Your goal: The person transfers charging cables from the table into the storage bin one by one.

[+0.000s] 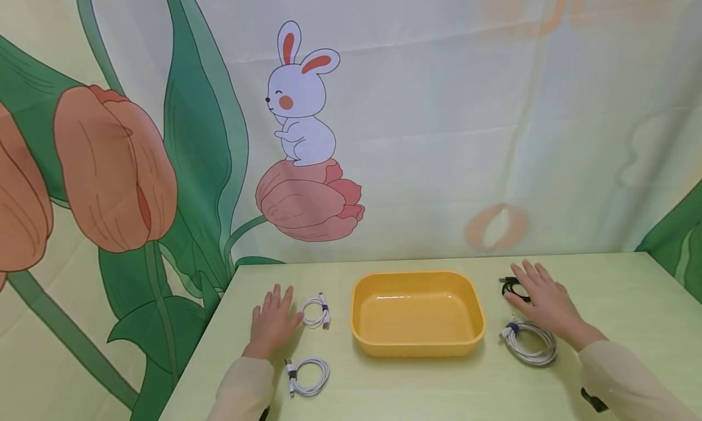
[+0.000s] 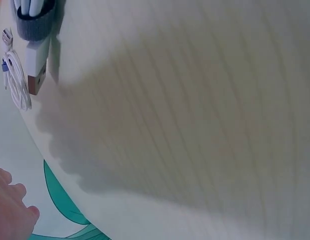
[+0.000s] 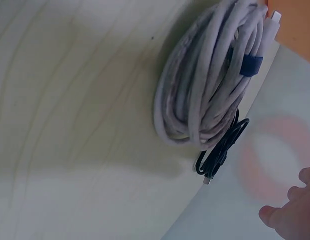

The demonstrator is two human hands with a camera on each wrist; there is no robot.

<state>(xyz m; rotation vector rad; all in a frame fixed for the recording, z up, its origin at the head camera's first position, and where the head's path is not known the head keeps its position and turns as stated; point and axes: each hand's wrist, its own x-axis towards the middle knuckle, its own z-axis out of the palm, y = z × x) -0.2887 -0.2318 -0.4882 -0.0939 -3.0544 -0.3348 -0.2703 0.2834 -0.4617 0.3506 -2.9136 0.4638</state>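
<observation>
My left hand (image 1: 272, 323), fingers spread and holding nothing, hovers beside a small coiled white cable (image 1: 314, 312) with a dark strap. Nearer me lies a second coiled white cable (image 1: 309, 377), whose USB plug (image 2: 36, 75) shows large in the left wrist view. On the other side, my right hand (image 1: 545, 302) is spread too, its palm facing down. It partly covers a coiled black cable (image 1: 512, 287) in the head view. Just below that hand sits a thicker grey-white cable coil (image 1: 531, 343) with a blue strap (image 3: 251, 65).
Between the hands stands a yellow rectangular tray (image 1: 418, 350) with a raised rim. The pale wood-grain table (image 1: 417, 390) ends at a printed cloth backdrop (image 1: 422, 134) with tulips and a rabbit.
</observation>
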